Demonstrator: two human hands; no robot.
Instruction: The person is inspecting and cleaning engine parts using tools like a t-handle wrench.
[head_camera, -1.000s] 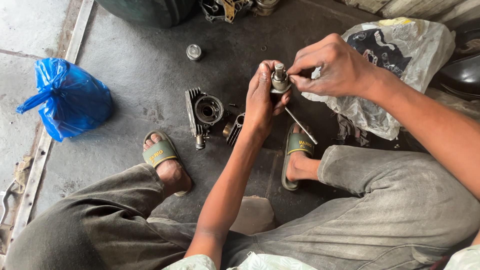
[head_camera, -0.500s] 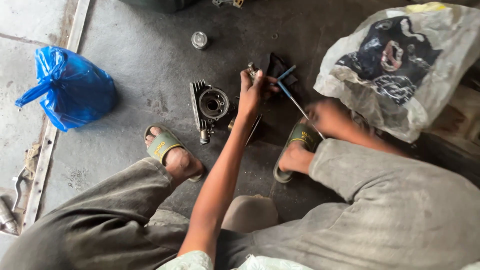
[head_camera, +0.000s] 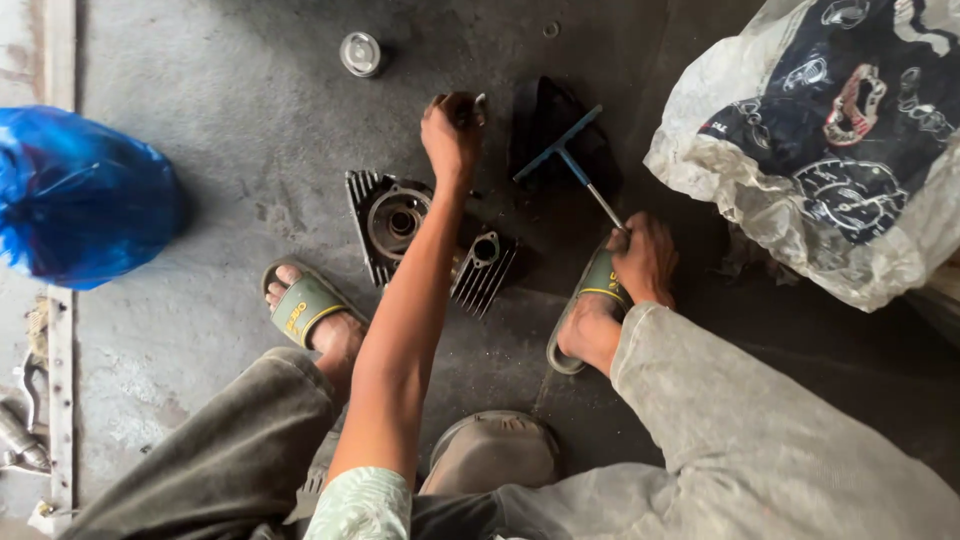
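With the left hand (head_camera: 452, 135) pinched shut on a small metal part (head_camera: 478, 105) above the finned cylinder head (head_camera: 400, 222) and the right hand (head_camera: 643, 258) gripping the T-handle wrench (head_camera: 572, 160), that loosely held part could slip onto the grimy floor (head_camera: 220, 170).

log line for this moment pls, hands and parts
left hand: closed on small metal part | right hand: holds T-handle wrench | finned engine cylinder: on floor

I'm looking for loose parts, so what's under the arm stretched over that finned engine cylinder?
The left forearm covers the finned cylinder's middle. Its round bore and a flanged port show on either side; anything beneath the arm is hidden.
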